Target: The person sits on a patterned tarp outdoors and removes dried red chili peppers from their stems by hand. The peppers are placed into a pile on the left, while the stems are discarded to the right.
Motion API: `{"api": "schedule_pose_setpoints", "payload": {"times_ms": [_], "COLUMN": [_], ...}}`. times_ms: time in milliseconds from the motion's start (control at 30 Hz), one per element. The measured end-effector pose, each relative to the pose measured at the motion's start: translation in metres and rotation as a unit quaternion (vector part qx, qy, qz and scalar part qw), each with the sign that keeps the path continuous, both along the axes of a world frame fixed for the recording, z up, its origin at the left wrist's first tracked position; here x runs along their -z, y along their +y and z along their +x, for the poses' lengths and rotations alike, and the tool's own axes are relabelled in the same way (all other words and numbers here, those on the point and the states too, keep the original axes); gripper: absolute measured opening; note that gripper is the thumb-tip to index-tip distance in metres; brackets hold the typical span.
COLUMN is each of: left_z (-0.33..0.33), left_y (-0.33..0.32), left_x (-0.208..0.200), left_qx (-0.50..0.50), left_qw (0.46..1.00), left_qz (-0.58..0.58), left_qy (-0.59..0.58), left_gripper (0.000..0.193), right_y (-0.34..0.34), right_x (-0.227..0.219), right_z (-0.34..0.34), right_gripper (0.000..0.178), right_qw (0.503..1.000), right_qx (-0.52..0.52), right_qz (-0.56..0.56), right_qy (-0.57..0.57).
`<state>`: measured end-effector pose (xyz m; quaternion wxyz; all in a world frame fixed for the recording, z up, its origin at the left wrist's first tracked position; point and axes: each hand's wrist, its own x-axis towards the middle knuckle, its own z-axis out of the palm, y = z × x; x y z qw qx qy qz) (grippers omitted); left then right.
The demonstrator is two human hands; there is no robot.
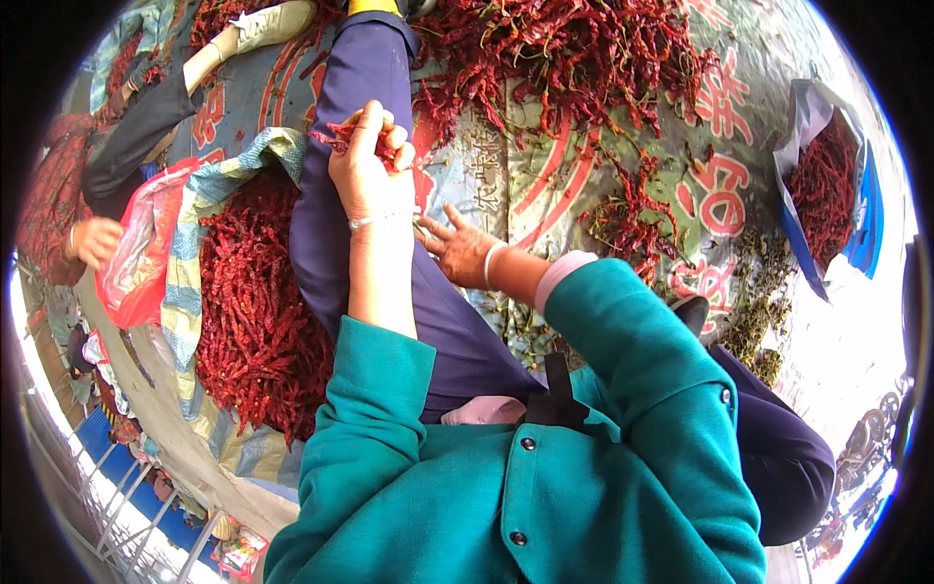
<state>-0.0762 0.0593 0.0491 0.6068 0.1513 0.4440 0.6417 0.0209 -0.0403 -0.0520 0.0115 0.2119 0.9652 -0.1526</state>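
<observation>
My left hand is raised over my outstretched leg, its fingers closed around several dried red chilies that stick out on both sides. Lower and to the right, my right hand has its fingers spread beside the leg, above the printed sheet. No chili shows in its grip. Left of my leg, an open woven sack is filled with dried red chilies. A large heap of chilies lies beyond my hands, and a smaller cluster lies to the right.
At the left, another person's hand is beside a red plastic bag. That side also has a person's pale shoe. A blue and white sack holding chilies stands far right. Brownish stems and scraps lie near it.
</observation>
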Motion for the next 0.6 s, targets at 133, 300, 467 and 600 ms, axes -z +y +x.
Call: {"api": "schedule_pose_setpoints", "payload": {"times_ms": [133,300,467,600], "left_z": [0.002,0.002,0.001,0.008], "left_y": [0.000,0.002,0.000,-0.001], "left_x": [0.002,-0.001,0.004,0.009], "left_qx": [-0.008,-0.014,-0.005,0.015], "left_qw": [1.000,0.999,0.999,0.998], "left_qz": [-0.006,-0.025,-0.037,-0.065], "left_qy": [-0.012,-0.018,-0.005,0.012], "left_gripper": [0.009,0.010,0.008,0.007], "right_y": [-0.027,-0.037,0.031,0.116], "right_x": [0.024,-0.006,-0.024,-0.020], "right_z": [0.036,0.140,0.118,0.036], "right_gripper": [0.031,0.031,0.035,0.040], "right_qw": [0.992,0.996,0.999,0.964], "right_qx": [0.010,-0.061,0.019,0.220], "right_qz": [0.006,-0.044,0.023,0.140], "right_qy": [0.126,0.049,0.032,0.051]}}
